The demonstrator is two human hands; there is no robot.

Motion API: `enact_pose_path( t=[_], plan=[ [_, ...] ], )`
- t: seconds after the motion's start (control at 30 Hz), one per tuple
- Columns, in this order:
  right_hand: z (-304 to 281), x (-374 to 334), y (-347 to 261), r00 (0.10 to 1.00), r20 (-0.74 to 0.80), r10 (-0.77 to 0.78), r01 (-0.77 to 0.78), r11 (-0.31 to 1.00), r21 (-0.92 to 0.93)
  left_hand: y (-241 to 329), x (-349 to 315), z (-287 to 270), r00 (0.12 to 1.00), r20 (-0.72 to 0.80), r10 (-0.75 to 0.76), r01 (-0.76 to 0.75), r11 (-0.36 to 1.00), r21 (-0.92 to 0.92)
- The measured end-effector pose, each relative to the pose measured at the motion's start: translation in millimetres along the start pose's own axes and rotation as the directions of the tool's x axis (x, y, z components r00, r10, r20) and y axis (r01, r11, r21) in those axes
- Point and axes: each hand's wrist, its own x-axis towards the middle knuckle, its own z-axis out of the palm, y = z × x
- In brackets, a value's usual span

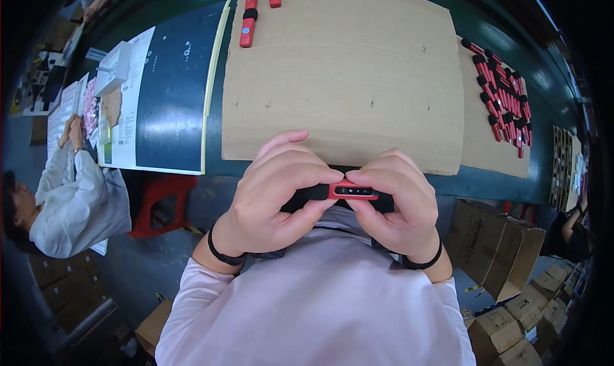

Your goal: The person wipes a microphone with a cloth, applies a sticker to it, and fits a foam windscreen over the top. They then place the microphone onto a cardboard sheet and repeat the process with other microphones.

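Close in front of my body, both hands hold a small red microphone [355, 191] level. It has a black panel of little marks facing up and a black foam cap toward the left. My left hand [272, 196] pinches it between thumb and forefinger near the foam end; the other left fingers curl loosely. My right hand [401, 203] pinches the opposite part the same way. Beyond the hands lies a tan cardboard sheet [345, 71]. Several similar red microphones rest near its far left corner, one nearest me [247, 32]. A pile of red microphones [505, 97] covers the right-hand cardboard.
Glossy dark printed sheets [176, 91] lie at the left of the green table, beside a white box [115, 68]. A person in white [83, 203] sits there, near a red stool [163, 203]. An open carton [495, 244] and more boxes stand on the floor at right.
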Motion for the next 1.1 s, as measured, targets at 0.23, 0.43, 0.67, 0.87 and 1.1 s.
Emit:
enact_pose_path(
  t=[0.23,0.43,0.67,0.87,1.1],
  plan=[
    [-2,2,0,0.999,0.007,-0.032,0.032,0.999,-0.006,-6,-3,3,0.999,-0.030,-0.015,0.013,0.998,-0.058],
    [0,4,-6,0.997,-0.076,0.013,-0.005,0.995,0.102,-4,-1,12,0.997,0.002,-0.078,0.078,0.994,-0.077],
    [-3,12,-14,0.995,-0.037,-0.093,0.092,0.995,-0.033,-5,2,9,1.000,-0.003,-0.013,0.013,0.997,-0.071],
    [-26,38,-23,0.976,0.219,-0.015,-0.032,0.977,0.210,4,4,-6,0.986,-0.076,0.148,-0.137,0.981,0.136],
    [-20,74,-36,0.614,0.599,0.514,-0.780,0.513,0.358,2,1,-20,0.932,-0.093,0.350,-0.304,0.896,0.324]
  ],
)
